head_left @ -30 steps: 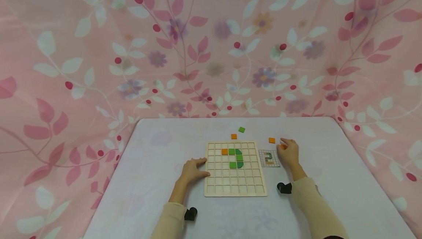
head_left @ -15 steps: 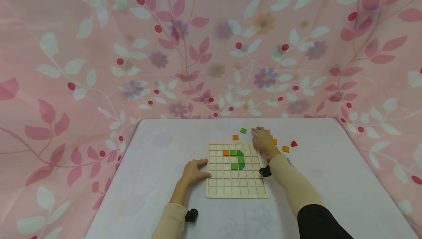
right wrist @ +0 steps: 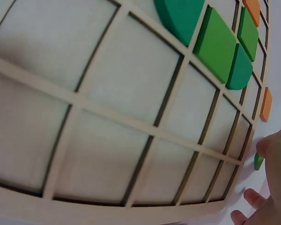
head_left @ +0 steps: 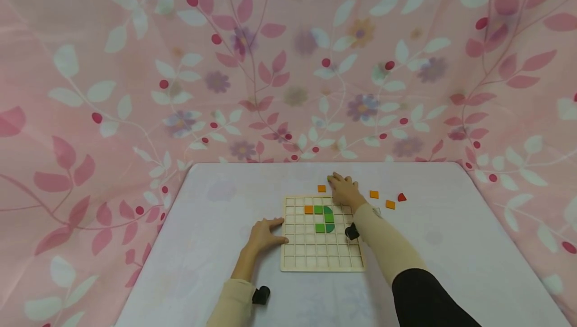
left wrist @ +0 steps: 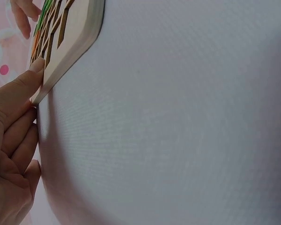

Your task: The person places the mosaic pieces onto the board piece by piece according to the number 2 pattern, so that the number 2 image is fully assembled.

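Observation:
A pale wooden grid board (head_left: 322, 262) lies on the table. In its cells sit an orange square tile (head_left: 308, 209), several green square tiles (head_left: 329, 218) and two dark green rounded tiles (head_left: 330, 228). My left hand (head_left: 263, 234) rests against the board's left edge, thumb and index finger spread apart; in the left wrist view the thumb lies on the rim. Beyond the far edge, my right hand (head_left: 346, 190) pinches a loose green square tile (right wrist: 258, 161), mostly hidden by the fingers.
A loose orange tile (head_left: 321, 188) lies just past the board. Two more orange tiles, one nearer (head_left: 390, 205) and one farther (head_left: 374, 194), lie to the right beside a red tile (head_left: 401, 197). The right sleeve (head_left: 383, 242) covers most of the printed pattern card (head_left: 377, 211).
My right hand has moved left from beside the card to the green tile beyond the board. An orange tile it was touching now lies on the table. The left hand stays put.

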{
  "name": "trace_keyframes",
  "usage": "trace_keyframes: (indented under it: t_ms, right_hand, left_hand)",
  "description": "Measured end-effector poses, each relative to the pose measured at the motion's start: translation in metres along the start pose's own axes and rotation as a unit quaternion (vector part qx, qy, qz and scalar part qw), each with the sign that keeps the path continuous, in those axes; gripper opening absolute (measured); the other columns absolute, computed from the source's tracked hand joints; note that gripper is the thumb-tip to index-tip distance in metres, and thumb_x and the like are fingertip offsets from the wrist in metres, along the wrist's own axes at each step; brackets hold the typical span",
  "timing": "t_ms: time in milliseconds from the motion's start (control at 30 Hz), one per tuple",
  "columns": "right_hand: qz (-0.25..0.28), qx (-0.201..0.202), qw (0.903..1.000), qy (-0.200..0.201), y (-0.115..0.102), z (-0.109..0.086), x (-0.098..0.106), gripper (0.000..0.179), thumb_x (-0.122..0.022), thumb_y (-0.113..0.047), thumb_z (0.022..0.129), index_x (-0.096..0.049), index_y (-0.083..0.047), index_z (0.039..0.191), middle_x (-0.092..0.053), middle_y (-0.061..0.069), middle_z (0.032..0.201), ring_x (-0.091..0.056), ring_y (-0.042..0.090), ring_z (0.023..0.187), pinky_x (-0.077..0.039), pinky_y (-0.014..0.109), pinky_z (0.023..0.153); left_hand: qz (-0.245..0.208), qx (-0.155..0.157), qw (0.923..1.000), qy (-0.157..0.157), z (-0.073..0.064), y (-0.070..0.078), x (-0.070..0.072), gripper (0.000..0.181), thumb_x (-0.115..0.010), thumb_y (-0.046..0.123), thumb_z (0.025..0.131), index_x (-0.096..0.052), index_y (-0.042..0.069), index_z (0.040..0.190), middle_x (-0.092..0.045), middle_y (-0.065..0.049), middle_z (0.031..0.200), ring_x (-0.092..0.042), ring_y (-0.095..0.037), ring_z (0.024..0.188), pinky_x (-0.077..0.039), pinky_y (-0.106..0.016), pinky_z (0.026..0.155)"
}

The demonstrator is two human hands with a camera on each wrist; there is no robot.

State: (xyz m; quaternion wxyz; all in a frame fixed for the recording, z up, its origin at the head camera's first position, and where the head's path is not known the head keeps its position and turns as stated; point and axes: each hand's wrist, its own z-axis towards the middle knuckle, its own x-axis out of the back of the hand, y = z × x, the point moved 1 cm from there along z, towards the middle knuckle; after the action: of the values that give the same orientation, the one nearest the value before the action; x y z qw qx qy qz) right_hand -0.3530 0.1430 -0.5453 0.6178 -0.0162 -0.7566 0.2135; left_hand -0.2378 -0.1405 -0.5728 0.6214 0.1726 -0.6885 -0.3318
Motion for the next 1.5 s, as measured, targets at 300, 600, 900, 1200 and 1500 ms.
trace_keyframes:
  t_ms: [300,600,900,1200,1500]
  right_hand:
    - [-0.009,-0.026,0.9984,-0.050,-0.009,0.002,-0.001,0.051,-0.032,-0.011,0.098,-0.029,-0.014,0.149,-0.014,0.012,0.157,-0.021,0.047,0.133,-0.018,0.068,0.103]
    - [-0.037,-0.022,0.9990,-0.007,0.016,-0.004,-0.004,0.047,-0.032,-0.018,0.099,-0.036,-0.009,0.145,-0.023,0.015,0.154,-0.026,0.049,0.130,-0.027,0.069,0.096]
    - [0.004,-0.029,0.9985,0.047,0.046,-0.028,-0.005,0.043,-0.033,-0.018,0.100,-0.044,-0.005,0.140,-0.032,0.017,0.149,-0.031,0.051,0.126,-0.026,0.070,0.094]
    - [0.061,-0.064,0.9815,0.170,0.088,-0.059,0.006,0.043,-0.043,-0.011,0.092,-0.049,0.000,0.133,-0.041,0.028,0.137,-0.033,0.055,0.120,-0.032,0.069,0.087]
    - [0.076,-0.151,0.9764,0.134,0.142,-0.102,0.012,0.034,-0.042,-0.002,0.093,-0.055,0.009,0.122,-0.041,0.035,0.121,-0.038,0.056,0.108,-0.033,0.064,0.089]
  left_hand:
    - [0.000,0.007,1.0000,-0.004,0.000,0.002,0.001,0.065,-0.084,0.030,0.066,-0.063,0.007,0.123,-0.060,-0.013,0.125,-0.051,-0.037,0.120,-0.039,-0.052,0.099]
    - [-0.007,-0.025,0.9996,0.008,-0.001,0.000,0.003,0.066,-0.084,0.034,0.067,-0.063,0.004,0.122,-0.061,-0.016,0.123,-0.053,-0.041,0.117,-0.039,-0.054,0.098]
    - [-0.001,-0.022,0.9997,0.010,0.000,0.002,0.003,0.066,-0.084,0.031,0.066,-0.063,0.003,0.121,-0.062,-0.016,0.122,-0.053,-0.040,0.117,-0.039,-0.054,0.098]
    - [0.002,-0.003,1.0000,0.004,0.003,0.001,0.002,0.065,-0.084,0.029,0.066,-0.063,0.005,0.123,-0.060,-0.015,0.124,-0.051,-0.038,0.120,-0.038,-0.052,0.100]
    - [0.001,0.001,1.0000,0.001,0.001,0.002,0.002,0.065,-0.084,0.028,0.066,-0.063,0.005,0.123,-0.060,-0.013,0.124,-0.051,-0.037,0.120,-0.037,-0.052,0.101]
